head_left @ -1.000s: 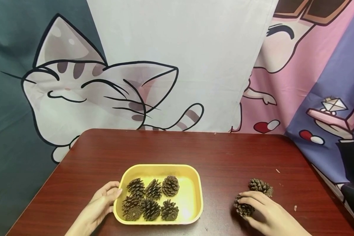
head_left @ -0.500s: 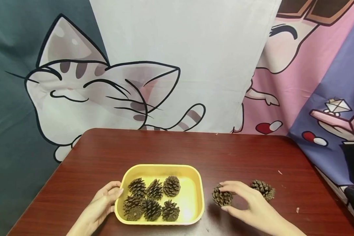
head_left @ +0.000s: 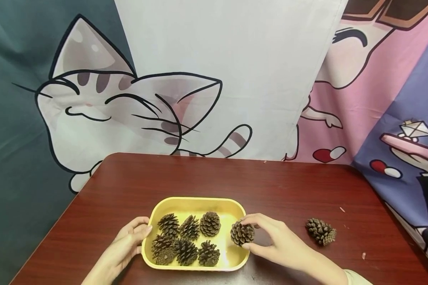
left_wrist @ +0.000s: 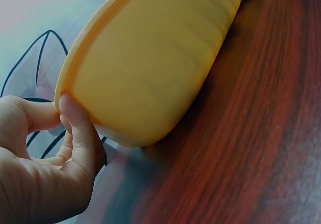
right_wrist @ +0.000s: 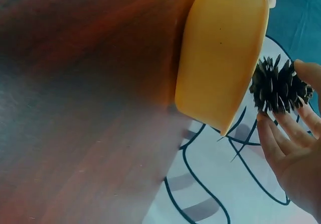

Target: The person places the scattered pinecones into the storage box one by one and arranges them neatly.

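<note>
A yellow plastic tray (head_left: 199, 267) stands on the table with several brown pine cones (head_left: 186, 251) in its left and middle part. My left hand (head_left: 123, 245) pinches the tray's left rim between thumb and fingers; the left wrist view shows the thumb against the tray's outer wall (left_wrist: 145, 68). Above the tray's right end, my right hand (head_left: 274, 241) holds a pine cone (head_left: 242, 233) by its sides. In the right wrist view this held pine cone (right_wrist: 278, 86) is above the rim, apart from the tray's wall (right_wrist: 220, 58).
One more pine cone (head_left: 321, 231) lies on the reddish-brown table (head_left: 271, 182) to the right of my right hand. Small pale flakes (head_left: 363, 256) are scattered near it. A cloth with a cartoon cat (head_left: 92, 107) hangs behind the table.
My right hand has carried its pine cone leftward, from beside the other loose cone to over the tray's right end. The left hand keeps its hold on the rim. The view has shifted slightly.
</note>
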`<move>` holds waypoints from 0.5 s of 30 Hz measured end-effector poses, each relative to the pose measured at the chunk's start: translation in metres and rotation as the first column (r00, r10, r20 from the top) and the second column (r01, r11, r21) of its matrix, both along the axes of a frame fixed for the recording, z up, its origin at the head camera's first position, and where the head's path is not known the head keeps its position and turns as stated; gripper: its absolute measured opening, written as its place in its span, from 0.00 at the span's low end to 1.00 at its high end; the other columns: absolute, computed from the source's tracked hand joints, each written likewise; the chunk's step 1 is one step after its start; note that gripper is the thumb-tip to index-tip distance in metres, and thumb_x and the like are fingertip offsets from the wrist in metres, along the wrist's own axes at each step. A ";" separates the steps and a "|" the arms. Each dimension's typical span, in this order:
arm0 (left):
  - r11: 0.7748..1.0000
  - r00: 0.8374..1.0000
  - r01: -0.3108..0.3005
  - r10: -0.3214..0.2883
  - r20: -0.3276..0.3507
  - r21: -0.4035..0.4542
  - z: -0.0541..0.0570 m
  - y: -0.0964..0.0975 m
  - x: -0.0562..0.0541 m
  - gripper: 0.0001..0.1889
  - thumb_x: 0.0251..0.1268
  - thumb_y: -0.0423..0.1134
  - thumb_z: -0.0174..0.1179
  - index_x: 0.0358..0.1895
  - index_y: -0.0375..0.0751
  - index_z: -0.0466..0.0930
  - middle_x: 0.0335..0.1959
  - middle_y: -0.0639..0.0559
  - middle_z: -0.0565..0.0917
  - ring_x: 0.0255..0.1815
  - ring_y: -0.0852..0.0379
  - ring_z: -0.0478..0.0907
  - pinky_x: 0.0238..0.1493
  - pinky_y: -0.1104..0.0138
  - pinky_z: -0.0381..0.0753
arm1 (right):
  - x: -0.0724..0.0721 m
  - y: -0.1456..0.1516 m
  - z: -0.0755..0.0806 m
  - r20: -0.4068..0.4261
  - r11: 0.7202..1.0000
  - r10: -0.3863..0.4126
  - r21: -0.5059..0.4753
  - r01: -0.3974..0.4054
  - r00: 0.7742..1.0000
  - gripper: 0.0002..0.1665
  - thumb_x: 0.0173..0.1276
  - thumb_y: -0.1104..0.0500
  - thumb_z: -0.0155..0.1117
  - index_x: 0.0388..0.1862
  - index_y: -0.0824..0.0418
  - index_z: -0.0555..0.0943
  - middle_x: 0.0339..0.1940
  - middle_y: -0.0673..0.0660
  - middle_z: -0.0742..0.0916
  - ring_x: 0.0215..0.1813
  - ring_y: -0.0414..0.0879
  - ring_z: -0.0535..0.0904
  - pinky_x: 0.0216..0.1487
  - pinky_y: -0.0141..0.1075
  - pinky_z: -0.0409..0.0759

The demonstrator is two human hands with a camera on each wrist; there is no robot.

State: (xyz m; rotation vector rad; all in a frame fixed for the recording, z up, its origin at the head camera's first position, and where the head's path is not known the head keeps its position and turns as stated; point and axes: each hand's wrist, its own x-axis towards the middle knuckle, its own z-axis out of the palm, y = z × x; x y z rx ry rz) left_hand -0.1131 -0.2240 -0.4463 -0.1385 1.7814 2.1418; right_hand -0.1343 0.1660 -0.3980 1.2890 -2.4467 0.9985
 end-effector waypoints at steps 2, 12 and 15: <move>1.000 1.000 0.004 -0.004 -0.009 0.004 0.000 0.000 0.000 0.09 0.68 0.36 0.52 0.47 0.45 0.64 0.34 0.57 0.79 0.37 0.60 0.78 0.34 0.64 0.80 | -0.002 -0.003 0.000 0.004 1.000 -0.004 0.023 0.004 1.000 0.24 0.60 0.51 0.68 0.54 0.49 0.73 0.51 0.40 0.80 0.50 0.34 0.78 0.47 0.35 0.79; 1.000 1.000 0.005 -0.005 -0.015 0.000 -0.001 0.000 0.001 0.09 0.69 0.36 0.52 0.47 0.44 0.64 0.34 0.57 0.78 0.37 0.60 0.78 0.33 0.65 0.80 | -0.004 -0.017 0.001 -0.045 0.957 0.023 0.289 -0.009 0.999 0.21 0.58 0.42 0.66 0.47 0.48 0.75 0.42 0.38 0.81 0.38 0.31 0.75 0.41 0.31 0.76; 1.000 1.000 0.005 -0.005 -0.016 -0.002 0.000 0.000 0.000 0.09 0.68 0.36 0.52 0.47 0.44 0.64 0.34 0.57 0.79 0.37 0.60 0.78 0.34 0.64 0.80 | -0.006 -0.023 0.003 -0.087 0.917 0.056 0.397 -0.017 0.995 0.22 0.56 0.40 0.67 0.44 0.49 0.76 0.39 0.38 0.81 0.38 0.31 0.75 0.42 0.33 0.75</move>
